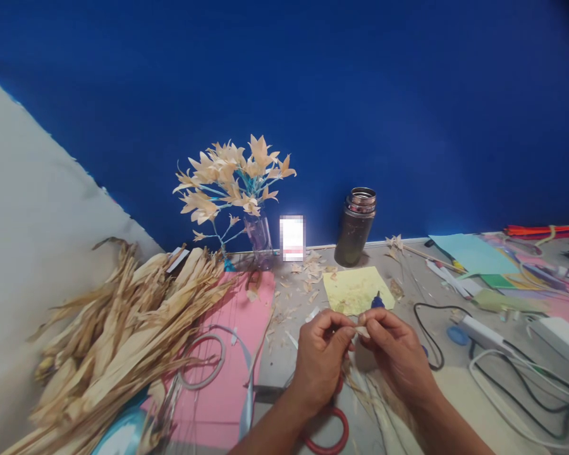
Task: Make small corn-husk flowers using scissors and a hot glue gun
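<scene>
My left hand (pixel 323 354) and my right hand (pixel 398 347) meet above the desk, thumbs and forefingers pinched together. Between their fingertips is a small pale piece of corn husk (pixel 361 330), mostly covered by the fingers. Red-handled scissors (pixel 330 436) lie partly hidden under my left wrist. Loose husk strips (pixel 360 385) are below and between the hands. Just beyond my right hand, a dark pointed tip with a blue collar (pixel 377 301) sticks up over a stained yellow paper (pixel 346 284); the rest of that tool is hidden.
Dried corn husks (pixel 109 341) are heaped at left, beside pink paper (pixel 222 392) and a tape roll (pixel 203 361). Husk flowers (pixel 232 170) stand in a clear vase (pixel 260 240). An uncapped flask (pixel 355 227) stands by the wall. Cables (pixel 507 379) and coloured papers (pixel 478 253) cover the right.
</scene>
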A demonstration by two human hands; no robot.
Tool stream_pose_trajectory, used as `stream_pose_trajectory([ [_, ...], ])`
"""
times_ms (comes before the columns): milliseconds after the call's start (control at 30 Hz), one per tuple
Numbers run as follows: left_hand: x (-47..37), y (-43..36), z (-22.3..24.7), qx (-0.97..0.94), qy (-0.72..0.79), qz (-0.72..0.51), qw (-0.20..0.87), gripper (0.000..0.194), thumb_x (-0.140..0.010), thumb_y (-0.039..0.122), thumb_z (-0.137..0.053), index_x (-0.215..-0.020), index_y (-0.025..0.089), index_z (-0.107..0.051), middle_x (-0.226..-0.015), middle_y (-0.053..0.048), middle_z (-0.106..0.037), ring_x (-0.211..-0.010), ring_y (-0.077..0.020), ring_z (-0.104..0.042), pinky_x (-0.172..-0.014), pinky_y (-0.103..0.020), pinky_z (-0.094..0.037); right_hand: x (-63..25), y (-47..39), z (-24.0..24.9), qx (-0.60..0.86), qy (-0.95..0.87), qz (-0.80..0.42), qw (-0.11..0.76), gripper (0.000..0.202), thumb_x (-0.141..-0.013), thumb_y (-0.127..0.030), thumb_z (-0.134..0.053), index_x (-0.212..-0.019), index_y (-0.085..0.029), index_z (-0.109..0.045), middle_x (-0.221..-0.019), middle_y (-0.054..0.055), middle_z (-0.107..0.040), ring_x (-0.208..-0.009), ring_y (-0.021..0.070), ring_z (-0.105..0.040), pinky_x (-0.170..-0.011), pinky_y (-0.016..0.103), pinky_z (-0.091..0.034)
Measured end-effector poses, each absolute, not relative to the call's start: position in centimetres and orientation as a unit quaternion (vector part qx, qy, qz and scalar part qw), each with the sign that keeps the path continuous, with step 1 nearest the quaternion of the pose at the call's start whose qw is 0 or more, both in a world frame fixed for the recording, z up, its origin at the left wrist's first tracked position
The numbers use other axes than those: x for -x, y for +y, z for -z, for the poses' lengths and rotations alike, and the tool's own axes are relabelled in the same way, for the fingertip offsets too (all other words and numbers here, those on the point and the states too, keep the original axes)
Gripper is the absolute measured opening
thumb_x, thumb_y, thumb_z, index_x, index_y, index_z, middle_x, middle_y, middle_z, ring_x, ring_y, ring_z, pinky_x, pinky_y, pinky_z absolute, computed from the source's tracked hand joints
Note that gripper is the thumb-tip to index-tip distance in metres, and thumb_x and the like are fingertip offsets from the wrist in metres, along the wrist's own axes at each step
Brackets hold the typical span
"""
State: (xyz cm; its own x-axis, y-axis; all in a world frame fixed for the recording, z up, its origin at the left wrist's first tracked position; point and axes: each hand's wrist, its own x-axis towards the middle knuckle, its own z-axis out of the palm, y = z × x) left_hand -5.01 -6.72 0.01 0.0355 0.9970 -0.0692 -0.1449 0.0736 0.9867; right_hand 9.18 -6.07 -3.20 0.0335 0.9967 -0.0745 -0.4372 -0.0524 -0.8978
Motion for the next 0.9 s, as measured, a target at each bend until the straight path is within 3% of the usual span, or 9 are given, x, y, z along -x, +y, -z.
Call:
stream_pose_trajectory([
  [133,5.0,-6.5,0.2,-0.434,0.486,-0.524,0.549,0.012,-0.080,0.027,-0.067,-0.074,0.016,-0.066,-0.056,0.001,-0.059,-0.051,-0.0102,-0.052,-0.051,-0.021,-0.040,-9.6,-6.2,3.3,0.409,-0.396,-0.579,0.584,0.034,-0.077,-0.048,-0.079,-0.096,-0.020,-0.072,-0.075,0.001,-0.064,-0.063,0.0131,-0.056,-0.061,0.025,-0.049],
  [300,5.0,-6.0,0.5,-0.376,0.469,-0.528,0.601,0.018,-0.077,0.031,-0.070,-0.071,0.015,-0.064,-0.054,0.001,-0.059,-0.047,-0.0092,-0.051,-0.048,-0.020,-0.040,-9.8,-6.5,2.9,0.451,-0.523,-0.439,0.574,0.027,-0.082,-0.032,-0.076,-0.107,-0.024,-0.067,-0.080,0.001,-0.066,-0.070,0.0153,-0.061,-0.063,0.023,-0.051],
  [567,5.0,-6.1,1.0,-0.331,0.441,-0.505,0.664,0.025,-0.071,0.037,-0.077,-0.071,0.015,-0.065,-0.054,0.001,-0.059,-0.042,-0.0078,-0.050,-0.043,-0.018,-0.038,-10.2,-6.2,1.8,0.415,-0.703,-0.168,0.553,0.021,-0.088,-0.013,-0.064,-0.104,-0.025,-0.070,-0.091,0.004,-0.066,-0.075,0.0159,-0.063,-0.066,0.025,-0.052],
  [900,5.0,-6.1,1.2,-0.344,0.447,-0.492,0.663,0.030,-0.071,0.041,-0.077,-0.071,0.014,-0.064,-0.052,0.001,-0.058,-0.040,-0.0072,-0.047,-0.040,-0.018,-0.036,-10.4,-5.9,1.1,0.375,-0.738,-0.126,0.547,0.017,-0.088,-0.011,-0.064,-0.097,-0.022,-0.072,-0.077,0.004,-0.067,-0.065,0.0167,-0.061,-0.053,0.026,-0.048],
])
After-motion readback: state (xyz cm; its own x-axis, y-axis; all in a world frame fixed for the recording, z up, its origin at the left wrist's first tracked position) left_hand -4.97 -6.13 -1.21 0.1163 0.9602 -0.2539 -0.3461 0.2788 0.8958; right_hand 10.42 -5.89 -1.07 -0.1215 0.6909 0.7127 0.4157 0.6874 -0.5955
